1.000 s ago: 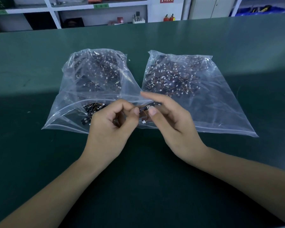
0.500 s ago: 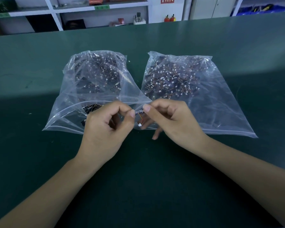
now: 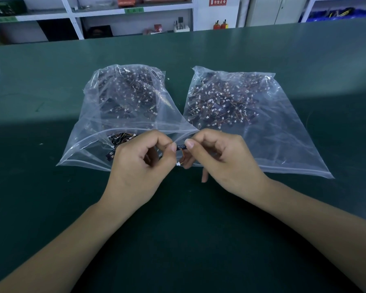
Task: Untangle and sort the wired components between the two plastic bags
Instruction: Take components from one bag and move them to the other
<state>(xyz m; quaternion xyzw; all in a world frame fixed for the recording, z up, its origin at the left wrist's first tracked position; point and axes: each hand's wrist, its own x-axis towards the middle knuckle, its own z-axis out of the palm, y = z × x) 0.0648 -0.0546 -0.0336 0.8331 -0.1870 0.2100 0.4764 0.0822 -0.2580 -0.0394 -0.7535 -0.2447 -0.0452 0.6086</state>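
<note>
While both hands meet between two clear plastic bags, left hand (image 3: 135, 166) and right hand (image 3: 222, 159) pinch opposite ends of a small black wired component (image 3: 181, 147). Left clear bag (image 3: 87, 132) and right clear bag (image 3: 283, 140) lie on the green table (image 3: 51, 208), both holding tangled components.

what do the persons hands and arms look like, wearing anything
Both the left hand and the right hand are bare: no gloves, rings, watch or wrist strap show. Both forearms are uncovered right to the frame's lower edge, so no sleeves are visible. Fingernails are short and unpainted.
</note>
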